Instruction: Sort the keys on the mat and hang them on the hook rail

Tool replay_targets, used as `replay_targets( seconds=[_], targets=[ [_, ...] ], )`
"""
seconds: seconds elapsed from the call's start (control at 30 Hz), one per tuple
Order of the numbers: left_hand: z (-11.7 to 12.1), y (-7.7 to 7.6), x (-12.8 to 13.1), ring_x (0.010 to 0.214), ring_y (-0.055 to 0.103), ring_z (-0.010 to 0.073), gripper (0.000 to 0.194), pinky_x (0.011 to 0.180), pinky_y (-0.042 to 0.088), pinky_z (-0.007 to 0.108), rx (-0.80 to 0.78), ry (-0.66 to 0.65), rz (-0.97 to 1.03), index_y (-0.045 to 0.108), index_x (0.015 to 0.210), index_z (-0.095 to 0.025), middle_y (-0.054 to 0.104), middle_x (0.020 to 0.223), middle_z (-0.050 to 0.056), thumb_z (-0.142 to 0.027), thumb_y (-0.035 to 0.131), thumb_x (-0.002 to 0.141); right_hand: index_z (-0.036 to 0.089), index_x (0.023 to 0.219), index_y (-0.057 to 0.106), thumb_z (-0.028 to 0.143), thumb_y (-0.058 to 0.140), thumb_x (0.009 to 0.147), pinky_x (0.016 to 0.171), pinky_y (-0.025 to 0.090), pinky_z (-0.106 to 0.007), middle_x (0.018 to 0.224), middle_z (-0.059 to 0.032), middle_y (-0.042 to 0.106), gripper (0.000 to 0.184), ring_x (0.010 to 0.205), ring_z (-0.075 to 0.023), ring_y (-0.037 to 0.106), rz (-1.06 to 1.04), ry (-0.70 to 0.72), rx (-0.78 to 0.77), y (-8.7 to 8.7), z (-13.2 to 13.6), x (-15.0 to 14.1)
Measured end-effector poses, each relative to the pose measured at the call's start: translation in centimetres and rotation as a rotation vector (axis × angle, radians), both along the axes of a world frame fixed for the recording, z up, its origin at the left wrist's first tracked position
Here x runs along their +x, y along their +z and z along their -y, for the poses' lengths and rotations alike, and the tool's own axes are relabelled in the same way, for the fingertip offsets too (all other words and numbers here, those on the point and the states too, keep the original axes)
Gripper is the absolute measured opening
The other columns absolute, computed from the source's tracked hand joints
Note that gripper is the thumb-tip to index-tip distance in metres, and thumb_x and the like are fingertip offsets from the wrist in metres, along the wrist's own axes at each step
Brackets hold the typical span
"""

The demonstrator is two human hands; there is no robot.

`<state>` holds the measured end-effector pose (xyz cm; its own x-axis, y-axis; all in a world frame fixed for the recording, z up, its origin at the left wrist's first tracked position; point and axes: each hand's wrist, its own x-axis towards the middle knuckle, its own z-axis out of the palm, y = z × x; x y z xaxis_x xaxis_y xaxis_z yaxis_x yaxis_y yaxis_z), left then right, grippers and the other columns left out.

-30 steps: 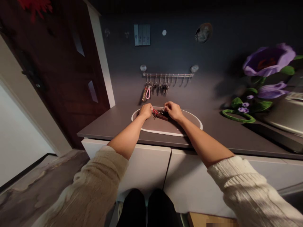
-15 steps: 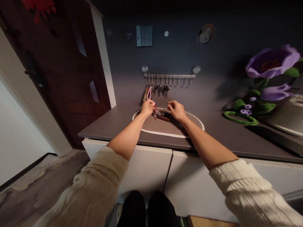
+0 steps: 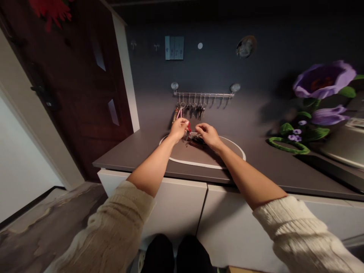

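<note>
My left hand [image 3: 178,129] is closed in a pinch on a red-strapped keychain [image 3: 189,127], which dangles with metal parts over an oval mat [image 3: 196,163]. To its right, my right hand [image 3: 209,135] has its thumb and fingertips bent together close by; anything between them is too small to make out. Below both hands, dark key-like items and a brown piece [image 3: 196,144] lie on the mat, partly hidden by the right hand. Behind, keys [image 3: 200,110] and a pink loop [image 3: 180,112] hang from a hook rail [image 3: 209,94] on the wall.
The mat lies on a grey countertop [image 3: 127,151] above white cabinet doors [image 3: 176,204]. Purple flowers [image 3: 324,81] with a green ring base [image 3: 287,146] stand at the right, beside a pale domed object [image 3: 347,140]. A dark door [image 3: 82,102] is at the left.
My left hand has risen slightly with the red-strapped keychain. My right hand has shifted left, nearer the left hand. The whole view has tilted slightly.
</note>
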<state>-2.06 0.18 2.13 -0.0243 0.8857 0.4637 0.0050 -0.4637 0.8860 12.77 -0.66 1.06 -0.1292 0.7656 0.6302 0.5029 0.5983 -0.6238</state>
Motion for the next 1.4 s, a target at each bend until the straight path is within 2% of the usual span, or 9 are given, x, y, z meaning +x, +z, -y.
replay_targets(
  seconds=[0.13,0.33,0.5,0.73,0.87,1.2,1.4],
  targets=[
    [0.0,0.1,0.1,0.051,0.049,0.0046,0.004,0.052,0.038,0.017,0.041,-0.046,-0.008,0.05,0.076,-0.014,0.051,0.059,-0.004,-0.013,0.048,0.08,0.016,0.088,0.062,0.043,0.052,0.076,0.07,0.043,-0.028,0.081,-0.0044,0.065,0.031,0.072,-0.0138,0.056,-0.004,0.061,-0.01,-0.1,-0.1,-0.4],
    [-0.1,0.0,0.2,0.053,0.048,0.0049,0.004,0.053,0.039,0.017,0.096,-0.096,-0.029,0.053,0.076,-0.013,0.054,0.061,-0.003,-0.017,0.054,0.076,0.015,0.087,0.062,0.042,0.057,0.072,0.072,0.043,-0.028,0.084,-0.0057,0.066,0.032,0.074,-0.014,0.057,-0.041,0.188,-0.057,-0.2,-0.2,-0.8],
    [-0.1,0.0,0.2,0.054,0.048,0.0048,0.01,0.054,0.039,0.018,0.111,-0.136,-0.031,0.055,0.074,-0.013,0.056,0.062,-0.003,-0.022,0.059,0.073,0.015,0.079,0.062,0.042,0.059,0.07,0.067,0.043,-0.026,0.075,-0.003,0.064,0.029,0.066,-0.0117,0.055,-0.121,0.229,-0.081,0.1,0.1,-1.0],
    [0.1,0.0,0.2,0.059,0.051,0.0065,0.015,0.058,0.041,0.02,0.116,-0.11,-0.026,0.059,0.079,-0.012,0.06,0.069,0.0,-0.025,0.061,0.071,0.016,0.076,0.057,0.044,0.061,0.066,0.058,0.039,-0.023,0.067,0.001,0.059,0.031,0.058,-0.0081,0.048,-0.243,0.242,-0.195,0.7,1.2,-1.2],
    [0.1,0.0,0.2,0.062,0.052,0.0076,0.018,0.059,0.042,0.021,0.117,-0.109,0.008,0.06,0.081,-0.012,0.061,0.071,0.001,-0.025,0.064,0.068,0.016,0.075,0.058,0.044,0.064,0.064,0.059,0.04,-0.023,0.067,0.0013,0.058,0.031,0.058,-0.0077,0.048,-0.31,0.262,-0.193,0.8,0.8,-1.1],
    [0.1,0.0,0.3,0.057,0.05,0.0057,0.022,0.055,0.041,0.019,0.073,-0.156,0.077,0.059,0.08,-0.012,0.059,0.068,-0.001,-0.029,0.065,0.068,0.017,0.076,0.059,0.044,0.066,0.062,0.07,0.043,-0.023,0.079,0.0002,0.063,0.03,0.072,-0.0093,0.055,-0.485,0.322,-0.168,1.4,0.4,-0.5],
    [0.3,-0.1,0.5,0.054,0.05,0.0058,0.024,0.051,0.038,0.019,0.01,-0.171,0.085,0.058,0.077,-0.013,0.056,0.06,-0.002,-0.032,0.067,0.066,0.02,0.079,0.055,0.046,0.063,0.065,0.068,0.047,-0.025,0.097,-0.0041,0.066,0.031,0.078,-0.0125,0.06,-0.605,0.35,-0.217,2.4,1.4,-0.3]
  ],
)
